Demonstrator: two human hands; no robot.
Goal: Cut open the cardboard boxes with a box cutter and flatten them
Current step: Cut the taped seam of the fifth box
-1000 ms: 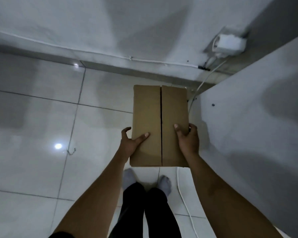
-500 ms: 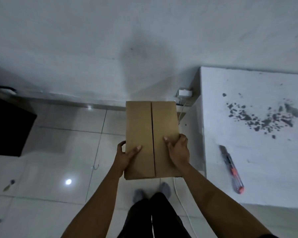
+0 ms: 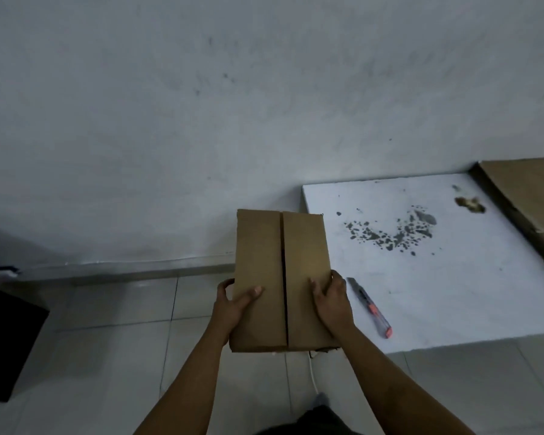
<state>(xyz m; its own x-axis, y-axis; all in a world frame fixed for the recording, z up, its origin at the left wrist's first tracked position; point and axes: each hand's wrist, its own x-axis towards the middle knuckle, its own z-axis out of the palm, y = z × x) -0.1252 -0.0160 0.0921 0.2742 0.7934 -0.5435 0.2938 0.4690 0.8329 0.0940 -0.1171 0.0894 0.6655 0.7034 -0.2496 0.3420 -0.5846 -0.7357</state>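
Nearest to us, at the bottom edge, a sock-clad foot (image 3: 321, 400) stands on the tiled floor (image 3: 107, 372), with a thin white cable (image 3: 312, 373) running just beside it. Above that, we hold the cardboard box (image 3: 281, 281) in the air with both hands. The left hand (image 3: 234, 304) grips its left edge, thumb laid flat over the top face and fingers curled round the side. The right hand (image 3: 332, 301) grips the right edge the same way, thumb on top, fingers wrapped over the side. The box's two top flaps are closed, meeting along a dark seam down the middle (the near end looks a little ragged).

Just to the right of the right hand, the box cutter (image 3: 369, 307) lies on the white counter (image 3: 453, 293), apart from the box, its orange end toward us. Farther back on the counter there is a scatter of dark specks (image 3: 393, 233) and a small brownish scrap (image 3: 470, 205). At the far right edge lies a flat piece of cardboard (image 3: 528, 193). A dark object (image 3: 7, 343) sits on the floor at left, and the pale wall (image 3: 201, 120) rises behind everything.
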